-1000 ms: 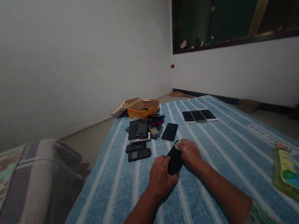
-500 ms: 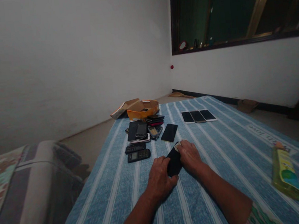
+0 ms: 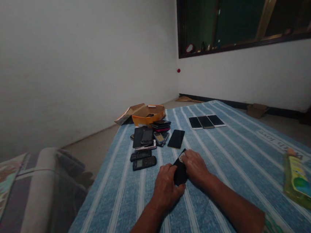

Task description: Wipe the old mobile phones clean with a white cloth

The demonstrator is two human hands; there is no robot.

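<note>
A dark smartphone (image 3: pixel 180 173) lies tilted on the striped cloth (image 3: pixel 117 208) between my hands. My left hand (image 3: pixel 166 185) is closed on its left and near edges, with thumb and fingers gripping it. Pressed against the phone's upper right part, my right hand (image 3: pixel 195 167) pinches a small whitish wad, perhaps a cloth or tissue, mostly hidden by the fingers. Just beyond is another black smartphone (image 3: pixel 176 139), lying flat. To the left sit two black keypad phones (image 3: pixel 144 163), side by side.
A pile of phones (image 3: pixel 143 136) lies in front of an open orange box (image 3: pixel 148 115). Three phones (image 3: pixel 206 122) stand in a row at the far right. A bottle of yellow-green liquid (image 3: pixel 298 183) lies at right. A covered piece of furniture (image 3: pixel 47 193) is at left.
My right hand has slid slightly down and left along the phone, exposing more of its top corner. My left hand keeps its hold in place.
</note>
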